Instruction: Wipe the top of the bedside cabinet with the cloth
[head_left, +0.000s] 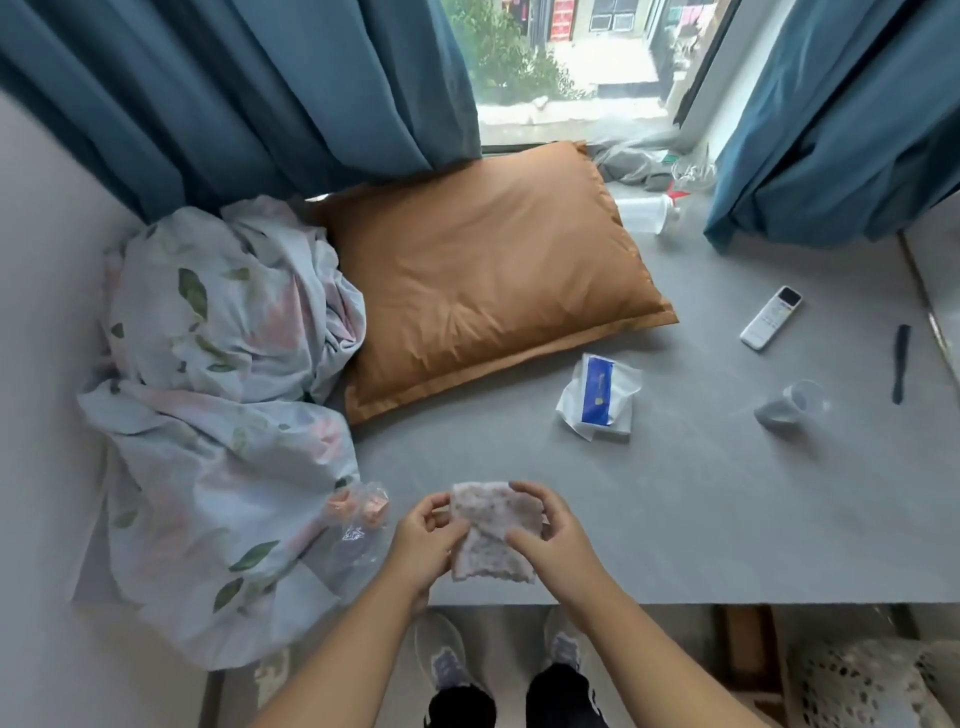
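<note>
A small pale pink speckled cloth (493, 525) is held folded between both hands, just above the near edge of the grey cabinet top (701, 519). My left hand (423, 545) pinches its left side with thumb and fingers. Over on the cloth's right side, my right hand (553, 530) grips it, thumb on top. The lower end of the cloth hangs free between my wrists.
On the grey top lie an orange pillow (483, 280), a crumpled floral sheet (218, 405), a tissue pack (597, 397), a remote (771, 317), a tipped clear cup (789, 408), a black comb (898, 369), a spray bottle (647, 213) and a clear wrapper (358, 512). Blue curtains hang behind.
</note>
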